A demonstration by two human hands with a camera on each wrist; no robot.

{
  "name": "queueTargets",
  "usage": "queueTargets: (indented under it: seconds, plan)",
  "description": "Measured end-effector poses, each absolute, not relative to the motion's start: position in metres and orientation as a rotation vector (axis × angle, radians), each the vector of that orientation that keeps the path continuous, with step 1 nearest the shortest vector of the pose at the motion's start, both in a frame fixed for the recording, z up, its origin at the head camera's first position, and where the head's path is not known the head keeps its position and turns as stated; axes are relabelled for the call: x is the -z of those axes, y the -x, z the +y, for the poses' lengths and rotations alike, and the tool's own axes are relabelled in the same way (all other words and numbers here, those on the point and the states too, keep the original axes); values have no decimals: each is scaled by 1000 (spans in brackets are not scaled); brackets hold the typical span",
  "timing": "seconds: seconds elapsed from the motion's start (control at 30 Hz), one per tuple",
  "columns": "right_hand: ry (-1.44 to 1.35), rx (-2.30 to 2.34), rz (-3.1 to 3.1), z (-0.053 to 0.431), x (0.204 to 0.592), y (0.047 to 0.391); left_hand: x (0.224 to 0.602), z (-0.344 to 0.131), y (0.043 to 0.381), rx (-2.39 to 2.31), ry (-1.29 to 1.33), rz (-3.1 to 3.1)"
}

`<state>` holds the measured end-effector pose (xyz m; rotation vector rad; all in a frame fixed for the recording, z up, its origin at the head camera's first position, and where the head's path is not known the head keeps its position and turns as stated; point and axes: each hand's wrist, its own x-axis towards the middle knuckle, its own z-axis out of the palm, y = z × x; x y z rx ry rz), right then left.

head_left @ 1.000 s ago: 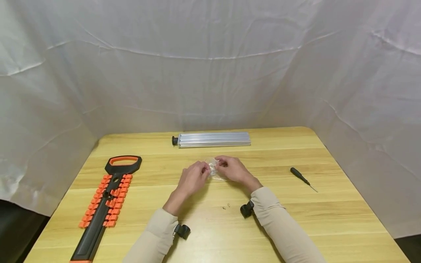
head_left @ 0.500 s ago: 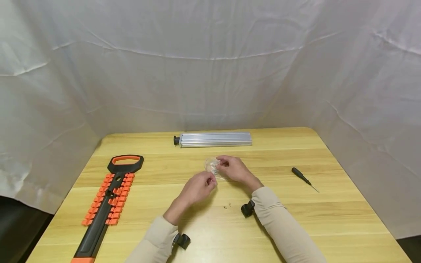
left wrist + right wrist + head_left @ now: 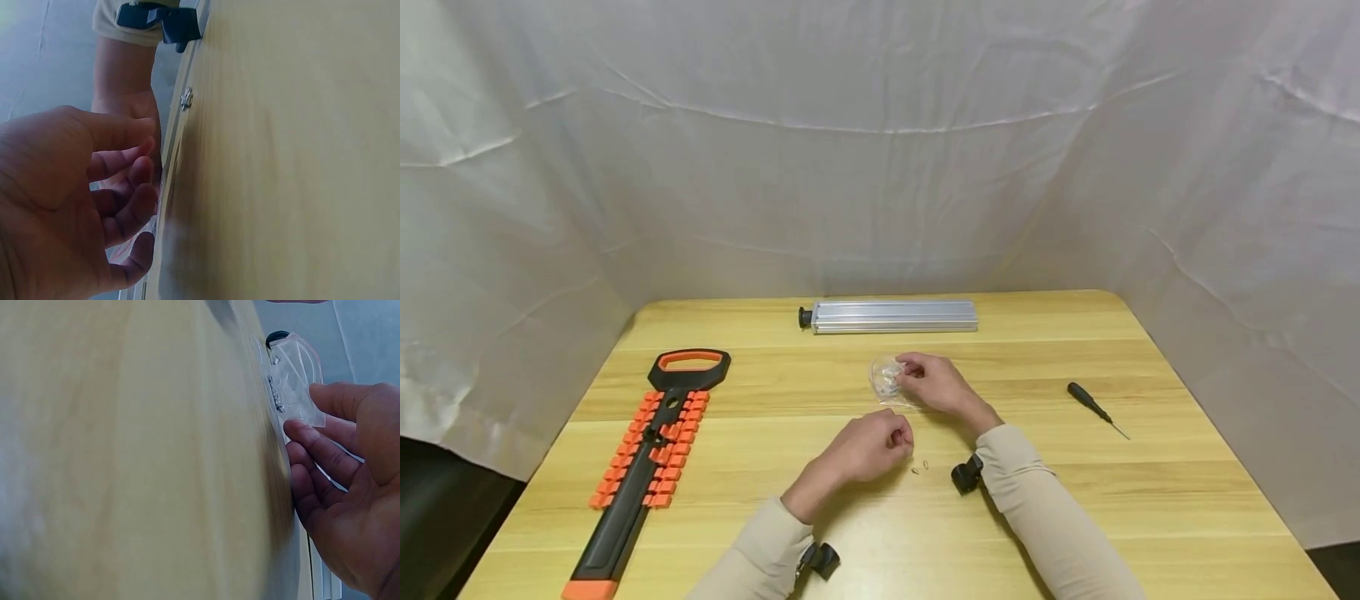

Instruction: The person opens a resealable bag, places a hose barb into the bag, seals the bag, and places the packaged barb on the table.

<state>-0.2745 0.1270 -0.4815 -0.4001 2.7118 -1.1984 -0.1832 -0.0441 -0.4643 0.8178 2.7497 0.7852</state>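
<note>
A small clear plastic bag point(image 3: 882, 380) lies at the middle of the table. My right hand point(image 3: 942, 385) pinches its right edge between thumb and forefinger. In the right wrist view, several tiny shiny metal pieces point(image 3: 275, 397) show at the lower side of the bag point(image 3: 299, 378). Nearer to me, my left hand point(image 3: 868, 446) hovers low with its fingers bent toward the thumb; I cannot tell whether something tiny sits at its fingertips. Just ahead of that hand, two small metal parts point(image 3: 915, 471) lie on the wood, also seen as a shiny bit point(image 3: 186, 99) in the left wrist view.
Along the back lies a silver aluminium profile point(image 3: 895, 317) with a black knob point(image 3: 805, 317). On the left is a long black and orange rack point(image 3: 632, 467) with orange clips. A black screwdriver point(image 3: 1088, 401) lies right. White sheeting point(image 3: 880, 167) surrounds the table.
My left hand has left the bag and moved toward me and slightly right, close to the small metal parts. My right hand stays at the bag.
</note>
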Motion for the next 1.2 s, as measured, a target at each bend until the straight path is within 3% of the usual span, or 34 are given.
queueTargets:
  seconds: [0.43, 1.2]
  plan:
    - [426, 1207, 2713, 128, 485, 277, 463, -38, 173, -521, -933, 2715]
    - [388, 1238, 2686, 129, 484, 275, 465, -50, 183, -685, -904, 2684]
